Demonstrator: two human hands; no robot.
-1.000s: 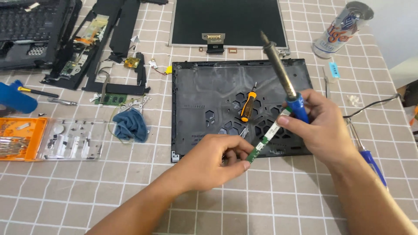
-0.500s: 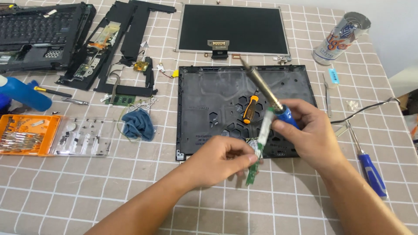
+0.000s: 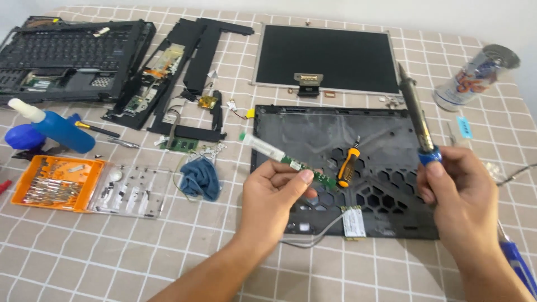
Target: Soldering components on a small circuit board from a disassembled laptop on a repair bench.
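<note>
My left hand (image 3: 274,193) pinches a long thin green circuit strip (image 3: 282,158) with a white end, held up over the left edge of a black laptop base cover (image 3: 386,145). My right hand (image 3: 458,196) grips a soldering iron (image 3: 417,120) by its blue collar, tip pointing up and away, apart from the strip. A small orange-handled screwdriver (image 3: 348,165) lies on the black cover. A small wireless card (image 3: 353,222) with a grey wire rests at the cover's near edge.
A laptop screen panel (image 3: 324,56) lies at the back, a keyboard deck (image 3: 67,56) and black frame parts (image 3: 184,84) at the left. An orange bit case (image 3: 53,182), blue bottle (image 3: 59,128), blue cloth (image 3: 200,178), a can (image 3: 475,75) and a blue-handled screwdriver (image 3: 517,263) sit around.
My left hand lifted the strip and turned it from upright to pointing left. My right hand moved right and swung the soldering iron upright, away from the strip.
</note>
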